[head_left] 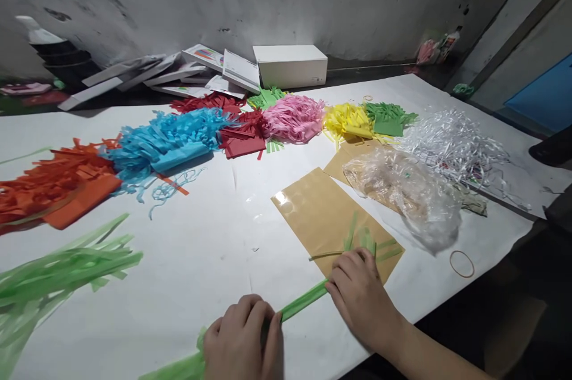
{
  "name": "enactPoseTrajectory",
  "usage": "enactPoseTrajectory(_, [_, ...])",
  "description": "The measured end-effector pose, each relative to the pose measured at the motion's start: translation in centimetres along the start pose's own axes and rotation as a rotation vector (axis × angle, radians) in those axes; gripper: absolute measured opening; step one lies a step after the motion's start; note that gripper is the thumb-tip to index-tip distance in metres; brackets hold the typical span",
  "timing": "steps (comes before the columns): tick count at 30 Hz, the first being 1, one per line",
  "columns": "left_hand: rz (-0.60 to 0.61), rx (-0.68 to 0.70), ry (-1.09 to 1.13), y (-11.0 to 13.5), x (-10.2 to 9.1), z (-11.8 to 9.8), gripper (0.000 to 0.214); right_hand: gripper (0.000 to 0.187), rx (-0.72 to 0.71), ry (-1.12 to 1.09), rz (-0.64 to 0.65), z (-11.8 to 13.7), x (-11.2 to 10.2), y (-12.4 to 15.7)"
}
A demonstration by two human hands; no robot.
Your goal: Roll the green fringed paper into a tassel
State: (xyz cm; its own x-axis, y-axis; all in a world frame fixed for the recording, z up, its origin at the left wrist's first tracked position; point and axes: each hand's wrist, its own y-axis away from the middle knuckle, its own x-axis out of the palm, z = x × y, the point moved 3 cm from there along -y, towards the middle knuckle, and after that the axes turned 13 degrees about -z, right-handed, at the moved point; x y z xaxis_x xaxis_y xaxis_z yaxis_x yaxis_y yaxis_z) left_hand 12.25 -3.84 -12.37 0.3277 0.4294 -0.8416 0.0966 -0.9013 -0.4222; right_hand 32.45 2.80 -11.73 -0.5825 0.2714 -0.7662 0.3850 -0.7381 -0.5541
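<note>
A bundle of green tissue-paper strips (304, 301) runs between my two hands, low over the white-covered table. My left hand (243, 338), at the bottom centre, has its fingers closed round the bundle, and more green paper spreads out to its left. Further right, my right hand (360, 293) pinches the same bundle near its other end. Fringed green ends stick out past its fingers over a brown envelope (322, 213). Another heap of loose green strips (67, 273) lies on the left side of the table.
Fringed paper bunches, orange (80, 195), blue (174, 142), pink (295, 118) and yellow (351, 121), line the back. White shredded strips (451, 145), a clear plastic bag (411, 195) and a rubber band (462, 264) lie right. A white box (290, 67) stands against the wall.
</note>
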Motion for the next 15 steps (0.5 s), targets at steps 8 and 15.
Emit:
enactPoseTrajectory(8, [-0.003, 0.31, 0.142, -0.3, -0.1, 0.6, 0.034, 0.024, -0.46, -0.124, 0.133, 2.0, 1.2, -0.1])
enactPoseTrajectory(15, [-0.053, 0.431, 0.197, -1.4, -0.4, -0.7, 0.032, 0.017, -0.448, -0.113, 0.125, 3.5, 2.5, -0.8])
